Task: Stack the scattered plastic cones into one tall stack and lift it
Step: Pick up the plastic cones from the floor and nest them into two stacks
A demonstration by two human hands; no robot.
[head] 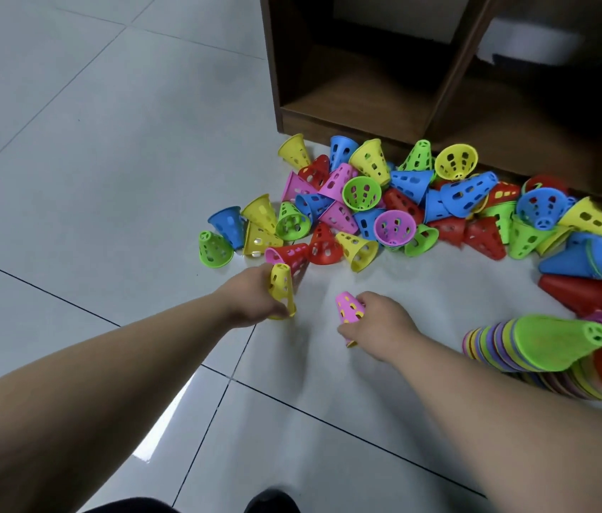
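Two hands are in view, the left hand [255,296] and the right hand [380,327], each holding one cone: a yellow cone [281,290] and a pink cone [349,309]. One nested stack [536,346] lies sideways. The loose pile [384,201] holds several dozen cones, too overlapped to count exactly.

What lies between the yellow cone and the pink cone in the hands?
Only bare floor tile lies between the yellow cone and the pink cone, in the head view.

Yellow perforated cone [281,290] and pink perforated cone [349,309] nearest the pale grey tiled floor [107,179] seams, red, blue, green, yellow, pink cone pile [384,201] before the dark brown shelf [281,87], green-topped multicoloured stack [536,346] further right of it
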